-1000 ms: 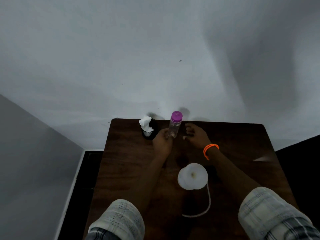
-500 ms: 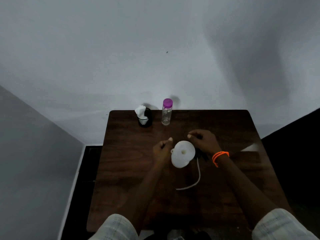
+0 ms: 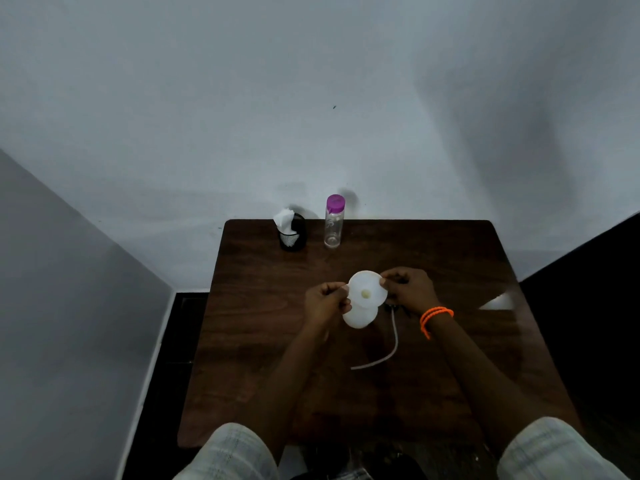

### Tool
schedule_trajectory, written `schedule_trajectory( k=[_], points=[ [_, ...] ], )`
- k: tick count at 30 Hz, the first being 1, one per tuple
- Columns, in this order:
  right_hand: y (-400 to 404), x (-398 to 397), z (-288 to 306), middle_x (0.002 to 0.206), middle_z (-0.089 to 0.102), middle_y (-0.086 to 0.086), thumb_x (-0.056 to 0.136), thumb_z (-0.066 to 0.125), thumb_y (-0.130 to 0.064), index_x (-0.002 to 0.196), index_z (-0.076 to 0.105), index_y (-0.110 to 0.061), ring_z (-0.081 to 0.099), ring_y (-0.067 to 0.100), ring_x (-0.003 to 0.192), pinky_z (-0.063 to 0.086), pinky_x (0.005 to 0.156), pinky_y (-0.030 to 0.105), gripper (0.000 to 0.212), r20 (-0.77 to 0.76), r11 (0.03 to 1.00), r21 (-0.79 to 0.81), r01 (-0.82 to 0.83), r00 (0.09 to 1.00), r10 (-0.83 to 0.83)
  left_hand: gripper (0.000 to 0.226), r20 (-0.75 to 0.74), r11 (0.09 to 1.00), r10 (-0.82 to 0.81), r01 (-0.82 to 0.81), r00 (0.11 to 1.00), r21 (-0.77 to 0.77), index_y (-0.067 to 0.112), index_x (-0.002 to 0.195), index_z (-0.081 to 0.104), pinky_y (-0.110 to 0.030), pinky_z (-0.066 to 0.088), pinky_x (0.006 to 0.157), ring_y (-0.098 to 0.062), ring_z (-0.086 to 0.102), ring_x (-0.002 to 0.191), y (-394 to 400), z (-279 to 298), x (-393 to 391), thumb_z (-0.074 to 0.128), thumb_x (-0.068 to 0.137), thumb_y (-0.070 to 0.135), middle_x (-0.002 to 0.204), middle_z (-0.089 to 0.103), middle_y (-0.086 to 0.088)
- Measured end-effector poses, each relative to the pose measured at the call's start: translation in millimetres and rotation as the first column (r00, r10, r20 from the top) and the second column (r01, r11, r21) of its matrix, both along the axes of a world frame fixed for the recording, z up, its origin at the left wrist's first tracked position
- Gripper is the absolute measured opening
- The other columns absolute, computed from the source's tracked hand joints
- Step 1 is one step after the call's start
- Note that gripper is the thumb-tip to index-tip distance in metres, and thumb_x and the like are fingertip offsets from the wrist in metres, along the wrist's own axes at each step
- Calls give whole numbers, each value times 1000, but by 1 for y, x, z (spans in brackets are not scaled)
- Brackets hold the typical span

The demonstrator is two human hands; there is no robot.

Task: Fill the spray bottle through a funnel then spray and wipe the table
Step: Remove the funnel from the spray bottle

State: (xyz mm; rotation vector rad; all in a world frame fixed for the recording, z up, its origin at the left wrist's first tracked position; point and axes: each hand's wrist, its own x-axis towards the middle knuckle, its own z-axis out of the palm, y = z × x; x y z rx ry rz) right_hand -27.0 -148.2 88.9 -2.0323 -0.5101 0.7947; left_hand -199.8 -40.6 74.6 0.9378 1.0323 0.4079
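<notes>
A white funnel is at the middle of the dark wooden table, seen from above. My left hand pinches its left rim and my right hand, with an orange wristband, pinches its right rim. Just below the funnel shows a white round body, apparently the spray bottle; most of it is hidden. A thin white tube curves over the table from a dark part under my right hand. A clear bottle with a purple cap stands upright at the far edge.
A black mesh cup holding white tissue stands left of the clear bottle at the far edge. A white wall rises behind the table. Dark floor lies to the left and right of it.
My hands came back from the clear bottle, which stays at the far edge, and closed on the funnel's rim. The funnel now sits offset from the white body below it.
</notes>
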Motion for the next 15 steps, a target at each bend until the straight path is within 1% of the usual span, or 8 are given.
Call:
schedule_trajectory(
  k=[2, 5, 7, 9, 11, 13, 15],
  points=[
    [0, -2, -1, 93, 76, 11, 84, 80, -10, 91, 78, -18, 75, 30, 82, 64, 69, 50, 11, -58, 999, -4, 35, 998, -35, 9, -6, 999, -17, 17, 1000, -36, -4, 97, 72, -33, 60, 64, -22, 64, 66, 2, 3, -1, 69, 91, 2, 77, 67, -20],
    [3, -1, 1, 91, 77, 10, 84, 79, -11, 83, 79, -23, 74, 34, 86, 62, 72, 57, 12, -143, 994, 47, 104, 985, -96, 12, 18, 998, -39, 39, 999, -40, -4, 101, 72, -27, 55, 55, -18, 63, 60, 11, 11, 1, 67, 92, 2, 73, 68, -15],
    [3, -2, 3, 91, 76, 13, 85, 78, -9, 84, 78, -20, 73, 39, 88, 61, 74, 60, 10, -184, 990, 57, 132, 976, -119, 13, 9, 997, -66, 66, 998, -28, -5, 102, 72, -25, 52, 51, -17, 60, 57, 15, 13, 2, 66, 93, 3, 72, 68, -13],
    [4, -4, 3, 93, 75, 18, 85, 77, -6, 84, 76, -17, 72, 43, 89, 61, 74, 60, 11, -205, 991, 22, 129, 971, -122, 12, -36, 993, -112, 111, 993, -30, -3, 101, 72, -26, 50, 49, -17, 58, 55, 16, 11, 2, 66, 94, 5, 71, 67, -13],
    [3, -6, 4, 97, 74, 21, 85, 77, -4, 84, 75, -15, 72, 42, 91, 62, 75, 58, 11, -219, 993, -6, 117, 969, -115, 13, -61, 989, -144, 141, 988, -53, -3, 101, 73, -28, 49, 50, -16, 57, 54, 17, 9, 2, 67, 94, 6, 72, 67, -13],
    [3, -4, 10, 97, 74, 19, 86, 76, -4, 87, 75, -13, 73, 38, 88, 63, 74, 53, 9, -234, 994, 6, 113, 966, -109, 15, -37, 987, -142, 139, 989, -81, -4, 104, 72, -29, 49, 52, -17, 58, 55, 19, 9, 2, 68, 93, 6, 74, 67, -14],
    [2, -1, 21, 94, 74, 18, 87, 74, -5, 90, 75, -13, 72, 32, 79, 63, 67, 44, 8, -250, 994, 34, 108, 963, -96, 18, 12, 984, -138, 138, 990, -111, -7, 107, 71, -27, 48, 51, -16, 57, 54, 24, 16, 4, 67, 93, 4, 73, 66, -15]
  ],
)
